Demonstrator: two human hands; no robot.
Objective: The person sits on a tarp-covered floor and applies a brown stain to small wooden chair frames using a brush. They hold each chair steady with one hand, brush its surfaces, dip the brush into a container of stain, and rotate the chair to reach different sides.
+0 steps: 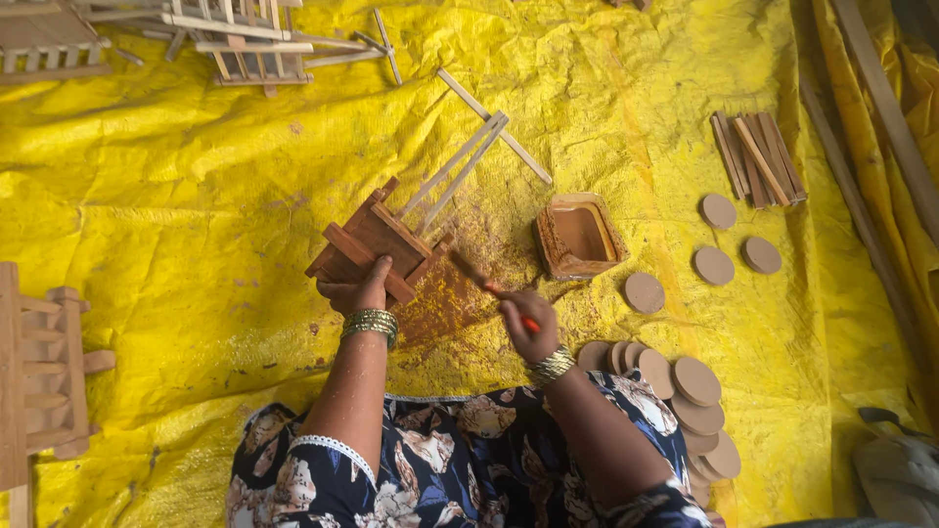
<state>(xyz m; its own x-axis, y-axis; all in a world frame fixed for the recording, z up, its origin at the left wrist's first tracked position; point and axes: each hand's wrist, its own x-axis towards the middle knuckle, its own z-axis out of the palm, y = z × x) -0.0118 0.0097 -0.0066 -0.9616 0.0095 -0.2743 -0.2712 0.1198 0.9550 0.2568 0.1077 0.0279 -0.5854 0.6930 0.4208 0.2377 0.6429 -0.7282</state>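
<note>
Right hand (528,328): fingers closed around a paintbrush (486,284), which runs from the fist up and left, its tip at the small wooden rack (377,244). Left hand (360,291): clasped on the near edge of that rack, thumb over a slat; the rack is stained reddish-brown at the held end, its pale rails pointing up and right, long axis diagonal. Beyond the brush: open tray of brown stain (579,235). All on a yellow tarpaulin (196,196). Right: wooden discs (696,381). Farther right: bundle of stained sticks (758,158).

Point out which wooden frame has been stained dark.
The frame in the left hand: it is reddish-brown, while the frames at the top left and left edge are pale bare wood.
</note>
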